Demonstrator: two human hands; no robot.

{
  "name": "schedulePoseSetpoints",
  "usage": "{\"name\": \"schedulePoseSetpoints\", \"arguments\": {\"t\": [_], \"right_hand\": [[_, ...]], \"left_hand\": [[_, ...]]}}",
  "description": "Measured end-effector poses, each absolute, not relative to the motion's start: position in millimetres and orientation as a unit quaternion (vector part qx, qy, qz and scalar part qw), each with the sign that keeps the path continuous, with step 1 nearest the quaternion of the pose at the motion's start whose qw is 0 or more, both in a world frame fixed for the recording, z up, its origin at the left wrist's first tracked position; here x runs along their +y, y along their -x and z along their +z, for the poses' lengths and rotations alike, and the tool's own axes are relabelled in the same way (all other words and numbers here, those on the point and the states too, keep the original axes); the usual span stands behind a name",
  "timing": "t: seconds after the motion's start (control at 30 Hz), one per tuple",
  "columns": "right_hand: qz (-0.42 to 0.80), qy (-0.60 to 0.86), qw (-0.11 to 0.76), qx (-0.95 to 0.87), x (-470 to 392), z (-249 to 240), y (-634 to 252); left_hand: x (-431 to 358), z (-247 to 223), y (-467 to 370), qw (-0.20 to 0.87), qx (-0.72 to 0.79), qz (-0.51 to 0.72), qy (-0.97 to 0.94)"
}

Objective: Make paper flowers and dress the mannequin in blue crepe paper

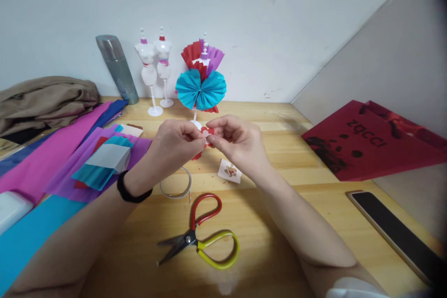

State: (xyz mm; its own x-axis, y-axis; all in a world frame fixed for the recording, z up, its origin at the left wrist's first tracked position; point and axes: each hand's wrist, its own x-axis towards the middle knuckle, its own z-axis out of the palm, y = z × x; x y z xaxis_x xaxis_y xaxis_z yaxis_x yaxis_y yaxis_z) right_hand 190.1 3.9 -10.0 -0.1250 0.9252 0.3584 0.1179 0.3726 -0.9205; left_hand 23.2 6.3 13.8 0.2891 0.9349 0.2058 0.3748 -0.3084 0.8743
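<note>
Between my two hands is a small red paper flower (209,131) with a paler pink centre. My left hand (176,142) pinches its left side with thumb and forefinger. From the right, my right hand (240,142) grips the flower between thumb and fingers. Another red paper piece (196,155) shows just below my left fingertips. Behind my hands stands a small white mannequin (205,51) dressed in pleated red and purple paper, with a blue pleated paper bow (200,89) on its front. Scissors (188,240) with one red and one yellow handle lie spread apart nearer to me.
A loop of thin tape (190,181) and a small printed card (229,171) lie by my hands. Coloured paper sheets (70,149) cover the left side. Two bare mannequins (148,74) and a flask (118,70) stand behind. A phone (391,228) and red bag (370,144) are right.
</note>
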Motion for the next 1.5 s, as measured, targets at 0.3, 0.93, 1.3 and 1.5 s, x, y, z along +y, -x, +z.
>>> {"name": "schedulePoseSetpoints", "arguments": {"t": [0.3,0.93,1.3,1.5], "right_hand": [[0.378,0.408,0.532,-0.638,7,-12,-190],[0.446,0.393,0.519,-0.614,5,-9,-191],[0.463,0.383,0.515,-0.611,6,-4,-194],[0.499,0.373,0.536,-0.570,16,-9,-202]], "left_hand": [[7,15,-23,0.370,0.456,0.382,-0.714],[6,14,-23,0.370,0.452,0.381,-0.717],[6,13,-23,0.380,0.446,0.380,-0.715],[6,18,-20,0.469,0.422,0.375,-0.680]]}}
